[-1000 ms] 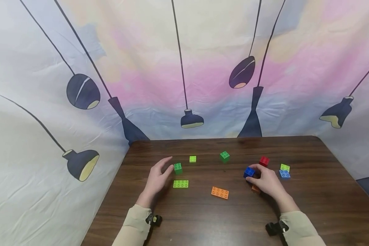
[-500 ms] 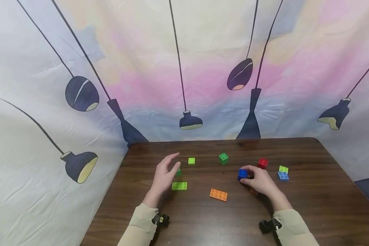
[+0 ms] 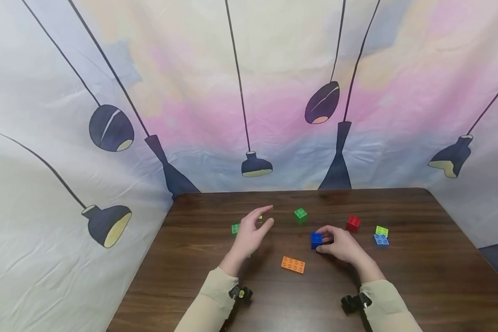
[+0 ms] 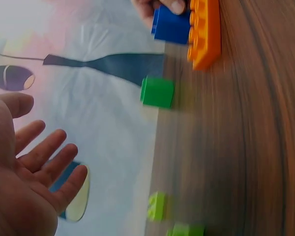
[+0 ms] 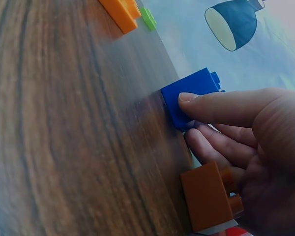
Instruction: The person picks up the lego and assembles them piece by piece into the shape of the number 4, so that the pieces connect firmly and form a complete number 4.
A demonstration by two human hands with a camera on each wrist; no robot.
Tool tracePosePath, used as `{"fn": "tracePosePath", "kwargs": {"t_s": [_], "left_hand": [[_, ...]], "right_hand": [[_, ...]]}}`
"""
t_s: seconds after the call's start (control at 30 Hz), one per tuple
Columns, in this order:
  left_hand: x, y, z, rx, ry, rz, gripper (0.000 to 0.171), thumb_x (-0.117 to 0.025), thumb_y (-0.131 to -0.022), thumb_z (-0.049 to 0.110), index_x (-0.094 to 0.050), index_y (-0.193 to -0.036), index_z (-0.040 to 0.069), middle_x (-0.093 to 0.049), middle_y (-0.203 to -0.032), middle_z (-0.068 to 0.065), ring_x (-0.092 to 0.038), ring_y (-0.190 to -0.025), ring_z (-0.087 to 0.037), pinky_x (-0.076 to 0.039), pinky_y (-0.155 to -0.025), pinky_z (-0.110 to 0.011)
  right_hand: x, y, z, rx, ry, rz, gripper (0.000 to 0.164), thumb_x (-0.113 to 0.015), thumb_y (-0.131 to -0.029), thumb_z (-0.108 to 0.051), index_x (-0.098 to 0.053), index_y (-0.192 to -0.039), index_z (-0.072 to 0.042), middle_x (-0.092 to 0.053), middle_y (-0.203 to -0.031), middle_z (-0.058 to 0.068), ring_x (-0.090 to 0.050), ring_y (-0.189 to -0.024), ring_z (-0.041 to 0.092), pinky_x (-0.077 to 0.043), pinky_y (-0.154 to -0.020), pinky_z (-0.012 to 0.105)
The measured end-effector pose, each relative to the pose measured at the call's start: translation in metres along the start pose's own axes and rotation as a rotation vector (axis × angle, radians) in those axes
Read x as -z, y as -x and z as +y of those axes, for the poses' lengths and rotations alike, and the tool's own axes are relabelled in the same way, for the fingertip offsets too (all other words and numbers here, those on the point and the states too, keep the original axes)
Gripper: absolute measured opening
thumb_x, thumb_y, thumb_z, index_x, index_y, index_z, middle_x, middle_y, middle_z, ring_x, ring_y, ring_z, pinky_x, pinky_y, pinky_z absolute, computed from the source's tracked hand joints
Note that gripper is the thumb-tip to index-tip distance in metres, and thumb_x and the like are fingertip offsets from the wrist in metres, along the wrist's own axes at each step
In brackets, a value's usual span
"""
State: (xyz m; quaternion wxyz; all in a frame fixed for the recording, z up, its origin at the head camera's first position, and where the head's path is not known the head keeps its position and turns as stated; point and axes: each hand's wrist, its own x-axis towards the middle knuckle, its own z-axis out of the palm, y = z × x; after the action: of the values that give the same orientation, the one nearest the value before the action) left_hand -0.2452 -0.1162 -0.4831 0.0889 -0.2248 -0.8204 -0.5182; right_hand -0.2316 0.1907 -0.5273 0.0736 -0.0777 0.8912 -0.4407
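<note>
My right hand (image 3: pixel 341 245) pinches a blue toy brick (image 3: pixel 317 240) between thumb and fingers, close over the table right of centre. In the right wrist view the thumb lies along the near side of that blue brick (image 5: pixel 191 96), and a brown-orange brick (image 5: pixel 206 196) sits below the fingers. My left hand (image 3: pixel 249 235) hovers over the left part of the table, fingers spread and holding nothing. It covers part of the light green bricks, while a green brick (image 3: pixel 235 228) peeks out at its left. An orange eight-stud brick (image 3: pixel 293 265) lies between both hands.
Farther back on the wooden table (image 3: pixel 315 299) stands another green brick (image 3: pixel 300 215). To the right are a red brick (image 3: pixel 353 223), a light green brick (image 3: pixel 382 230) and a light blue brick (image 3: pixel 381 240). A printed cloth (image 3: pixel 199 120) hangs behind the table.
My right hand has carried the blue brick leftward toward the middle. My left hand has moved right, away from the green brick and over the light green ones, its fingers still spread.
</note>
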Motion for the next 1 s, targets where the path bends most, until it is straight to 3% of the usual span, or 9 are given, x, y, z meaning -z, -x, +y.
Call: {"fn": "tracePosePath", "kwargs": {"t_s": [0.2, 0.43, 0.7, 1.0], "left_hand": [[-0.029, -0.021, 0.0, 0.143, 0.08, -0.003, 0.037, -0.066, -0.108, 0.017, -0.066, -0.143, 0.004, -0.069, -0.137, -0.016, -0.063, -0.13, -0.033, -0.049, -0.11, -0.057], [-0.055, -0.037, 0.002, 0.309, 0.024, -0.041, 0.044, -0.07, -0.105, 0.019, -0.062, -0.147, 0.006, -0.068, -0.137, -0.012, -0.064, -0.128, -0.029, -0.053, -0.108, -0.048], [-0.073, -0.05, -0.004, 0.349, -0.035, -0.095, 0.055, -0.078, -0.1, 0.019, -0.059, -0.15, 0.007, -0.066, -0.14, -0.014, -0.063, -0.128, -0.03, -0.052, -0.108, -0.048], [-0.086, -0.058, -0.018, 0.36, -0.097, -0.125, 0.055, -0.082, -0.097, 0.019, -0.061, -0.146, 0.006, -0.068, -0.136, -0.014, -0.065, -0.122, -0.028, -0.053, -0.107, -0.046]], "right_hand": [[-0.003, -0.002, -0.001, -0.003, -0.043, 0.009, 0.041, -0.09, -0.085, -0.007, -0.07, -0.12, -0.003, -0.074, -0.111, 0.011, -0.07, -0.105, 0.029, -0.057, -0.095, 0.054], [-0.005, -0.003, -0.001, -0.051, -0.055, 0.024, 0.044, -0.094, -0.084, -0.013, -0.07, -0.119, -0.002, -0.073, -0.108, 0.011, -0.071, -0.098, 0.025, -0.059, -0.092, 0.048], [-0.002, -0.002, 0.0, -0.05, -0.047, 0.021, 0.044, -0.092, -0.083, -0.005, -0.069, -0.121, -0.002, -0.073, -0.108, 0.01, -0.07, -0.101, 0.026, -0.059, -0.093, 0.05], [-0.006, -0.001, -0.001, -0.059, -0.038, 0.035, 0.041, -0.091, -0.086, -0.011, -0.071, -0.121, -0.004, -0.074, -0.107, 0.007, -0.069, -0.099, 0.023, -0.059, -0.093, 0.05]]}}
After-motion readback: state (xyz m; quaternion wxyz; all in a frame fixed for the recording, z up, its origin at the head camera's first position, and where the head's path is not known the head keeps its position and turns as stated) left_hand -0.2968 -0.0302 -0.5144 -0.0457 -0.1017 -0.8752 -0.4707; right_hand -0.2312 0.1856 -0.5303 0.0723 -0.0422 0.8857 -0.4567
